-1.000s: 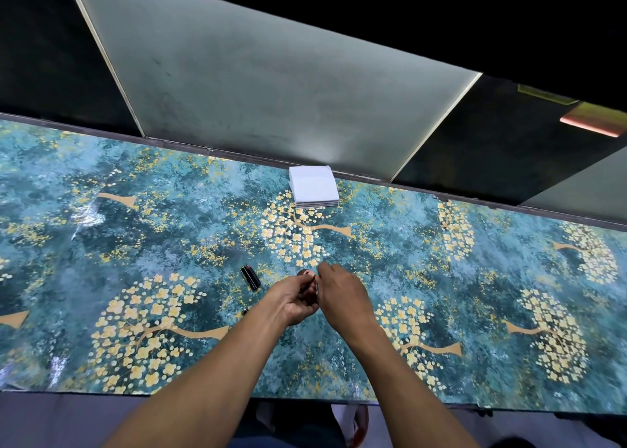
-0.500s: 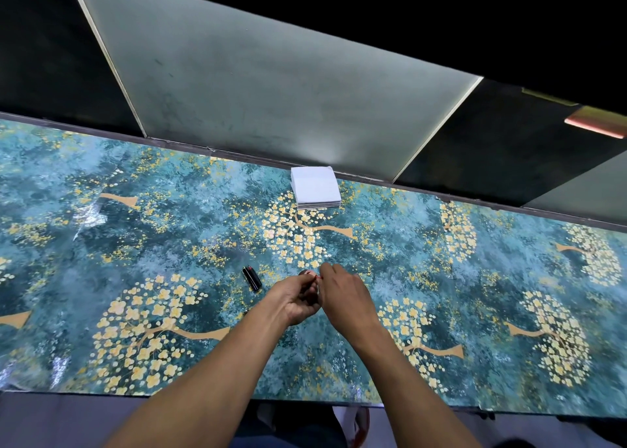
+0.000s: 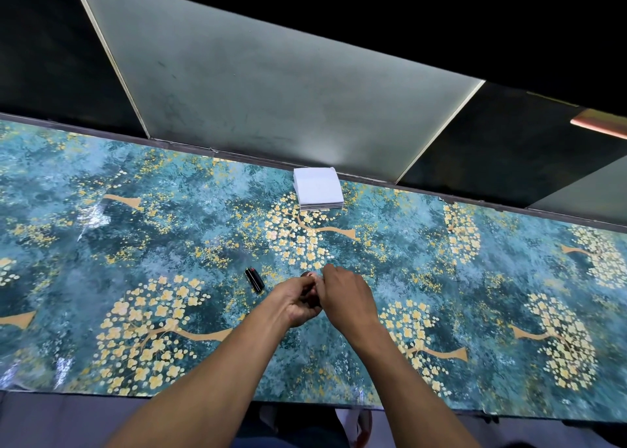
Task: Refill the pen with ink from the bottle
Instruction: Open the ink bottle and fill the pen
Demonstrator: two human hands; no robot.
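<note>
Head view: a small dark object (image 3: 308, 274), likely the ink bottle, is held between both hands. Left hand (image 3: 300, 300) is curled around it; right hand (image 3: 344, 293) pinches at its top. A black pen part (image 3: 254, 279) lies at nine o'clock on the counter (image 3: 135, 244), nearer the left hand.

The surface (image 3: 142, 230) wears a glossy, smooth covering printed with teal foliage and yellow blossom trees; it looks like plastic film, with bright glare patches and slight wrinkles near its left end. The white stack (image 3: 318, 192) at the far edge looks like matt paper. The small black pen part (image 3: 254, 279) has a shiny, smooth plastic-like finish.
</note>
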